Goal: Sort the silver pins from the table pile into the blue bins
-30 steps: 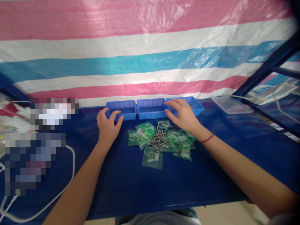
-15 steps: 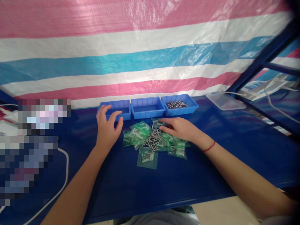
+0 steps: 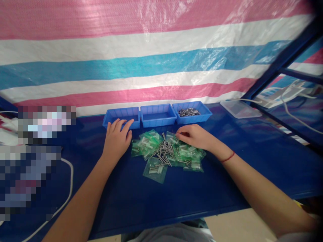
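Observation:
A pile of loose metal screws or pins (image 3: pixel 164 151) lies at the middle of the table, with small green-tinted plastic packets around it. My right hand (image 3: pixel 195 137) is at the pile's far right side, thumb and fingertips pinched at the edge of one packet (image 3: pixel 172 137). To the left, my left hand (image 3: pixel 118 137) has its fingers stretched and apart. Its fingertips overlap the front wall of the left blue bin (image 3: pixel 108 116); whether they touch it I cannot tell. One packet (image 3: pixel 155 170) lies apart at the pile's near side, with white and metal pieces inside.
Beside the left bin stand a middle blue bin (image 3: pixel 158 109) and a right blue bin (image 3: pixel 208 115) holding metal pieces. A clear plastic lid (image 3: pixel 241 109) lies at the right. A white cable (image 3: pixel 72 178) curves along the left. Behind the bins hangs a striped sheet (image 3: pixel 151 70).
My right hand has drawn slightly right and its fingers have closed at the packet's edge. My left hand's fingers have lowered and straightened. The near packet has turned a little.

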{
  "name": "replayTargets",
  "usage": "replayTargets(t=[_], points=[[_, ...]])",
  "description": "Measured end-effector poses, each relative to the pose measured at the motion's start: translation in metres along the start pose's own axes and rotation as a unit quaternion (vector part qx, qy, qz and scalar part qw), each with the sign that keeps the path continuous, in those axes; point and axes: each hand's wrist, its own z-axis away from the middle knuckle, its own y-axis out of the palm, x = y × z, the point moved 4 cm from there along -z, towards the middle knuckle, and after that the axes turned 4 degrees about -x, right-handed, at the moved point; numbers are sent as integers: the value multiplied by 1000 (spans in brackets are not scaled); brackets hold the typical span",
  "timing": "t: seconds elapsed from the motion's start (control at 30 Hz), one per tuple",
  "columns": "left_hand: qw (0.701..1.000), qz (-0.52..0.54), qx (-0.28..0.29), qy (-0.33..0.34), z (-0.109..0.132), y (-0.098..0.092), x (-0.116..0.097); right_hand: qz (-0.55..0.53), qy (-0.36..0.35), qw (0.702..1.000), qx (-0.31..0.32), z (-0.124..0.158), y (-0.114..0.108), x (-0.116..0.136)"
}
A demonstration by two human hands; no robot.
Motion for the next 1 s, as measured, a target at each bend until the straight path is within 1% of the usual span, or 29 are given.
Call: replayTargets(t=[0.13, 0.2, 0.27, 0.33, 0.4, 0.43, 0.5, 0.6, 0.67, 0.73, 0.8, 0.87, 1.0], points=[[1000, -10, 5, 0, 0, -1, 0, 7, 22, 1000, -18, 2, -6, -10], [1000, -3, -2, -2, 0, -2, 2, 13, 39, 998, -40, 4, -13, -16], [1000, 9, -22, -9, -1, -3, 5, 29, 68, 993, -91, 6, -24, -23], [997, 21, -63, -31, -2, -8, 10, 56, 107, 978, -171, 10, -37, -34], [990, 35, -112, -74, -3, -14, 18, 80, 145, 954, -249, 16, -49, -46], [985, 44, -133, -104, -4, -16, 23, 87, 160, 944, -276, 18, -52, -52], [971, 70, -159, -165, -3, -16, 36, 90, 178, 933, -300, 22, -56, -64], [947, 129, -170, -241, -1, -6, 56, 91, 179, 930, -309, 24, -55, -73], [937, 164, -159, -266, 1, 6, 68, 92, 172, 932, -306, 24, -53, -73], [934, 181, -147, -272, 4, 16, 75, 94, 168, 934, -302, 23, -51, -71], [935, 183, -139, -269, 5, 21, 79, 93, 162, 936, -297, 22, -49, -67], [937, 181, -133, -267, 7, 23, 79, 94, 154, 939, -292, 21, -47, -64], [940, 176, -123, -266, 6, 20, 77, 97, 141, 946, -276, 19, -43, -63]])
